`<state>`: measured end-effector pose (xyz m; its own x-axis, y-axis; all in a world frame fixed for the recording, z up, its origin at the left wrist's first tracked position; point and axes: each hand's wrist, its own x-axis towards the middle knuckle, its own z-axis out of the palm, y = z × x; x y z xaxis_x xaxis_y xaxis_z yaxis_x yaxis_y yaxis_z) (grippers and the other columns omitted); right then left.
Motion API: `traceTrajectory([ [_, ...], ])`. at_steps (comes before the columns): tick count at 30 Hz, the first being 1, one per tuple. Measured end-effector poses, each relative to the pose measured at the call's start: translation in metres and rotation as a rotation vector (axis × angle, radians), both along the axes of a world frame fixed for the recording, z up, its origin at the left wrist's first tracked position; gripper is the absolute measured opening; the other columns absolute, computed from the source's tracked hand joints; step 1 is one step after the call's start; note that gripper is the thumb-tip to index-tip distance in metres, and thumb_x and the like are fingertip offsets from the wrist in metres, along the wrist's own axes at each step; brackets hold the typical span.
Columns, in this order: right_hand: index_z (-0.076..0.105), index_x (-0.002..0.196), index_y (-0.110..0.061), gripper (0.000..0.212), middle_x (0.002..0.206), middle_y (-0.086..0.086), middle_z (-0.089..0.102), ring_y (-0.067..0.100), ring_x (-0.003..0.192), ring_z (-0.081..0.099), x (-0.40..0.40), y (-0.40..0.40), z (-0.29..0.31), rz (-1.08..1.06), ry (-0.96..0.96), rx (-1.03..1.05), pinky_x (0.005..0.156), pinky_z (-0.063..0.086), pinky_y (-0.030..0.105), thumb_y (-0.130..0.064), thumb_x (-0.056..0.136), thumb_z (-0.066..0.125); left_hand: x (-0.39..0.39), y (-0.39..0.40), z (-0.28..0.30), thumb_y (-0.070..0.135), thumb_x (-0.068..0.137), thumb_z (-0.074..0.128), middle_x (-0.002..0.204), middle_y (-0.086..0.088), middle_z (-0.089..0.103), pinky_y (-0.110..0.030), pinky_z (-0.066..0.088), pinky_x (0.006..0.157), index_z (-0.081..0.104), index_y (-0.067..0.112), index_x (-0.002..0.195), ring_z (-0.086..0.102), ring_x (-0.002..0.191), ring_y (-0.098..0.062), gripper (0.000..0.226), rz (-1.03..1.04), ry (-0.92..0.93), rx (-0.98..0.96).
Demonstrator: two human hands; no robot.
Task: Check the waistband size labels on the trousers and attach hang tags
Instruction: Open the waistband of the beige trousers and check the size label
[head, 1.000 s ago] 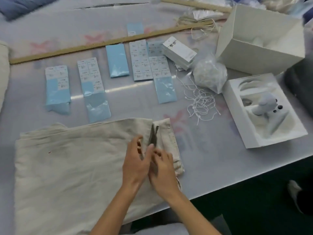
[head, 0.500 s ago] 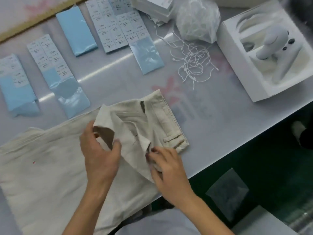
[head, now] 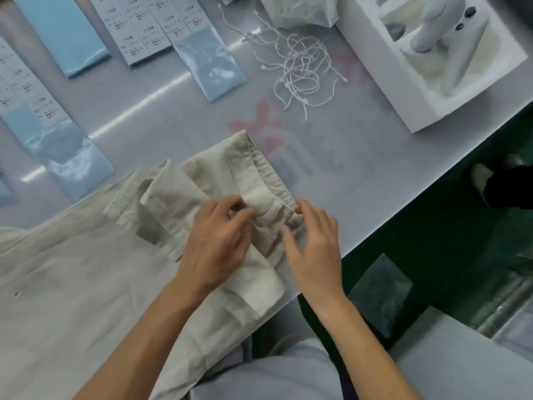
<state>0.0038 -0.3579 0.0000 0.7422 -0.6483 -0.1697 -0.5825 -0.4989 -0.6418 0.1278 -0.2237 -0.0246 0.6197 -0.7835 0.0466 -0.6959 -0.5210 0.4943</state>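
Head view: a worker's left hand point(head: 215, 241) pinches the folded-back waistband point(head: 259, 180) of beige trousers point(head: 72, 284), right hand point(head: 313, 243) resting loose-fingered beside it, loose tag strings point(head: 300, 73) lying beyond.

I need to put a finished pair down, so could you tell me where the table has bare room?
One bare patch lies between the trousers and the loose strings, left of the white box. Another runs between the sticker sheets and the trousers. It is crowded along the far edge and at the waistband, where both hands work.
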Motion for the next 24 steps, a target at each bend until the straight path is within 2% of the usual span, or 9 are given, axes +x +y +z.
traceTrajectory([
  [2, 0.057, 0.137, -0.015, 0.045, 0.120, -0.001, 0.061, 0.019, 0.113, 0.045, 0.009, -0.008, -0.002, 0.054, 0.110, 0.009, 0.096, 0.045, 0.039, -0.025, 0.095, 0.068, -0.002, -0.002, 0.004, 0.020, 0.095, 0.067, 0.109, -0.004, 0.062, -0.043, 0.048, 0.089, 0.072, 0.013, 0.111, 0.061, 0.099, -0.026, 0.018, 0.071, 0.063, -0.066],
  [5, 0.069, 0.109, -0.016, 0.025, 0.104, -0.003, 0.065, 0.020, 0.101, 0.051, 0.013, 0.006, 0.007, 0.134, -0.023, -0.098, 0.085, 0.046, 0.040, -0.010, 0.085, 0.076, -0.008, -0.016, 0.021, 0.062, 0.093, 0.057, 0.101, 0.009, 0.061, -0.042, 0.050, 0.085, 0.057, 0.024, 0.127, 0.060, 0.092, -0.016, 0.051, 0.299, 0.348, -0.154],
  [7, 0.070, 0.097, -0.008, 0.018, 0.101, 0.001, 0.066, 0.021, 0.097, 0.055, 0.009, 0.023, 0.010, 0.218, -0.115, -0.066, 0.084, 0.048, 0.039, -0.001, 0.082, 0.075, -0.010, -0.023, 0.027, 0.070, 0.085, 0.063, 0.097, 0.016, 0.058, -0.036, 0.051, 0.077, 0.044, 0.035, 0.131, 0.061, 0.087, -0.010, 0.060, 0.450, 0.476, -0.153],
  [11, 0.072, 0.112, -0.004, 0.024, 0.115, 0.006, 0.065, 0.024, 0.107, 0.058, 0.001, 0.038, 0.011, 0.376, -0.260, 0.112, 0.092, 0.049, 0.039, 0.004, 0.091, 0.064, 0.000, -0.011, 0.026, 0.017, 0.094, 0.067, 0.090, 0.018, 0.063, -0.021, 0.050, 0.058, 0.043, 0.042, 0.116, 0.064, 0.070, -0.008, 0.041, 0.543, 0.552, -0.236],
  [14, 0.066, 0.127, -0.009, 0.032, 0.125, 0.003, 0.061, 0.020, 0.118, 0.054, 0.010, 0.016, 0.006, 0.175, -0.264, 0.071, 0.101, 0.047, 0.033, 0.000, 0.097, 0.061, 0.003, 0.001, 0.030, 0.015, 0.098, 0.066, 0.085, 0.006, 0.063, -0.020, 0.048, 0.055, 0.052, 0.040, 0.116, 0.061, 0.065, -0.015, 0.034, 0.575, 0.598, -0.327],
  [18, 0.048, 0.146, -0.014, 0.054, 0.137, 0.003, 0.053, 0.020, 0.126, 0.044, 0.042, -0.008, -0.009, 0.199, 0.056, 0.056, 0.107, 0.040, 0.034, -0.025, 0.096, 0.067, 0.004, 0.006, 0.035, 0.020, 0.103, 0.059, 0.068, -0.015, 0.057, -0.036, 0.042, 0.051, 0.057, 0.031, 0.118, 0.052, 0.057, -0.031, 0.019, 0.598, 0.634, -0.420],
  [20, 0.053, 0.140, -0.018, 0.052, 0.122, 0.000, 0.057, 0.020, 0.114, 0.048, 0.055, -0.012, -0.015, 0.174, 0.128, 0.059, 0.101, 0.042, 0.038, -0.027, 0.092, 0.071, 0.010, 0.008, 0.036, 0.017, 0.104, 0.059, 0.062, -0.020, 0.050, -0.035, 0.037, 0.048, 0.056, 0.031, 0.120, 0.044, 0.051, -0.031, 0.022, 0.629, 0.638, -0.453],
  [22, 0.067, 0.117, -0.020, 0.028, 0.096, -0.006, 0.059, 0.020, 0.096, 0.053, 0.062, -0.015, -0.012, 0.171, 0.067, 0.056, 0.090, 0.047, 0.044, -0.018, 0.089, 0.073, 0.013, 0.009, 0.039, 0.009, 0.102, 0.057, 0.060, -0.009, 0.044, -0.024, 0.034, 0.047, 0.055, 0.032, 0.123, 0.039, 0.048, -0.015, 0.031, 0.649, 0.568, -0.445],
  [24, 0.074, 0.097, -0.014, 0.012, 0.084, -0.006, 0.055, 0.019, 0.087, 0.051, 0.058, -0.014, -0.004, 0.229, -0.082, -0.002, 0.079, 0.048, 0.040, -0.007, 0.087, 0.074, 0.014, 0.010, 0.046, -0.003, 0.098, 0.054, 0.077, 0.001, 0.051, -0.014, 0.037, 0.056, 0.056, 0.029, 0.128, 0.044, 0.063, -0.006, 0.044, 0.602, 0.357, -0.347],
])
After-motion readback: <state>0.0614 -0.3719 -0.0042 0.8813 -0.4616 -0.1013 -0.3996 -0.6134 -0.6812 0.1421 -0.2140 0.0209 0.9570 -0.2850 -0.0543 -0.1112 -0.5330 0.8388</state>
